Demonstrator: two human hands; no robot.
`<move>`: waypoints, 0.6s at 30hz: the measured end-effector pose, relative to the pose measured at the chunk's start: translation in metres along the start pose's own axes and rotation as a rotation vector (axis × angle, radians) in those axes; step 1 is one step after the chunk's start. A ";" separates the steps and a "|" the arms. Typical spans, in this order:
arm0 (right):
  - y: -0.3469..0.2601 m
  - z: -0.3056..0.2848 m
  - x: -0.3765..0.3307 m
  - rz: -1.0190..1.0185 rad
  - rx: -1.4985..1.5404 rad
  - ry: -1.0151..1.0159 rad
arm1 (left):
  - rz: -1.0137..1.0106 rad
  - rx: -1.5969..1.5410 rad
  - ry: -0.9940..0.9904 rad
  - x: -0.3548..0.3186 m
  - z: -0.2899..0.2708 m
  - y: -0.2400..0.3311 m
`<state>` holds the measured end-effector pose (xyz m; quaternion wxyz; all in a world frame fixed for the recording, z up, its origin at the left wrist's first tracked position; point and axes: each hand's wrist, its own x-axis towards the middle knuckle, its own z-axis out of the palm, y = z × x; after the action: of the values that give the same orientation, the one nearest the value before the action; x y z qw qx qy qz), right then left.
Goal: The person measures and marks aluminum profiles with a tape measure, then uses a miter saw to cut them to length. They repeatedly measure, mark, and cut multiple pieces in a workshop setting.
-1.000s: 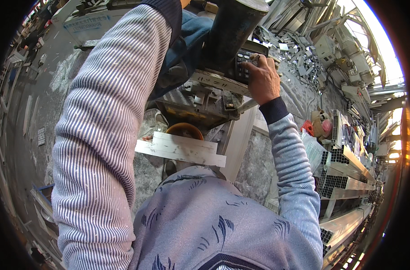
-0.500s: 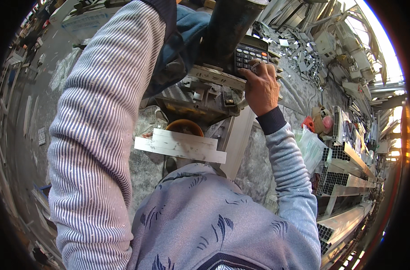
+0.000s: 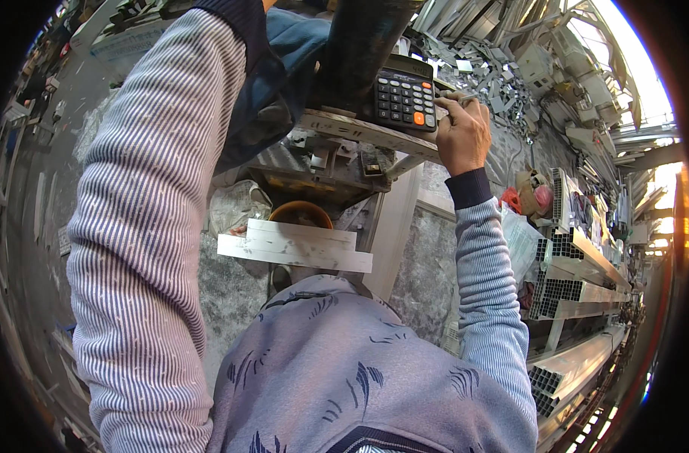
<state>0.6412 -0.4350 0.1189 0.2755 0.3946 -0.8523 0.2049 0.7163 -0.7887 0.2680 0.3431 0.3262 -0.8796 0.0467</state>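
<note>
A black calculator (image 3: 403, 98) with grey keys and one orange key lies on a worn white shelf (image 3: 359, 132) of a machine stand. My right hand (image 3: 464, 134) rests against the calculator's right edge with its fingers curled. A thin pale stick shows above the knuckles, and I cannot tell whether the hand grips it. My left arm in a striped sleeve (image 3: 156, 211) reaches up past the top of the picture, so my left hand is hidden.
A dark upright cylinder (image 3: 359, 45) and blue cloth (image 3: 284, 60) stand left of the calculator. Below are an orange-rimmed bucket (image 3: 301, 214) and a white board (image 3: 295, 245). Stacked hollow aluminium profiles (image 3: 579, 264) fill the right side; metal offcuts (image 3: 495, 53) litter the far ground.
My right hand has slid from over the calculator keys to its right edge. The calculator sits lower and larger in the picture.
</note>
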 end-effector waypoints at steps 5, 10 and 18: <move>0.002 0.006 0.008 -0.041 -0.001 -0.072 | 0.013 0.017 0.018 0.000 0.003 -0.002; -0.005 0.016 0.014 -0.062 -0.057 -0.129 | 0.028 0.038 0.006 0.000 0.004 -0.003; -0.017 0.012 0.012 -0.098 -0.016 -0.070 | 0.011 0.036 0.001 0.001 0.003 -0.002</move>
<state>0.6442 -0.4589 0.1194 0.2583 0.4404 -0.8428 0.1703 0.7155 -0.7918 0.2662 0.3373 0.3277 -0.8801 0.0647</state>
